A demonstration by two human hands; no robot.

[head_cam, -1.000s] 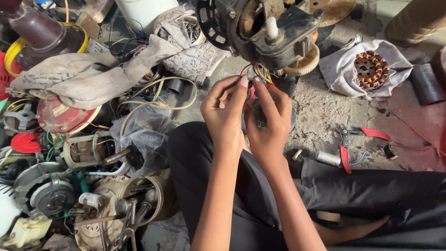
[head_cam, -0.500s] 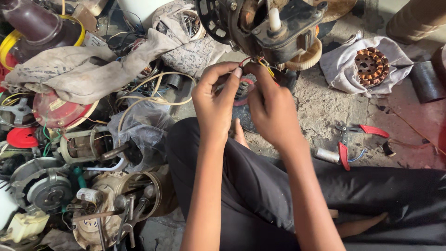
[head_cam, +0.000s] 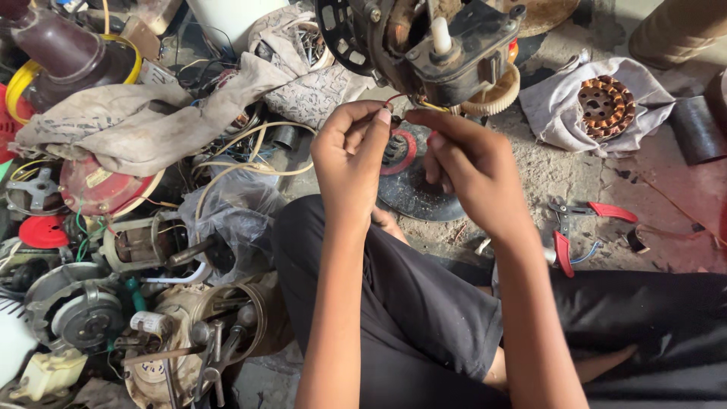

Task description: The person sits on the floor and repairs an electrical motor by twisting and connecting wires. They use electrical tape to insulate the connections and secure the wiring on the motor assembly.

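A dark fan motor assembly (head_cam: 424, 42) with a white shaft and a cream gear stands at the top centre. Thin red and yellow wires (head_cam: 405, 101) hang from its underside. My left hand (head_cam: 352, 155) pinches these wires between thumb and fingers just under the motor. My right hand (head_cam: 473, 170) is beside it, fingertips closed on the same wires. Both hands hover over my crossed legs in dark trousers (head_cam: 424, 318).
Red-handled pliers (head_cam: 572, 227) lie on the dirty floor at the right. A copper-wound stator (head_cam: 606, 102) rests on a grey cloth. A round disc (head_cam: 413, 185) lies under my hands. A heap of motors, wires and rags (head_cam: 136, 227) fills the left.
Both hands have risen from near my lap up to the wires under the motor. The view has shifted closer to the motor.
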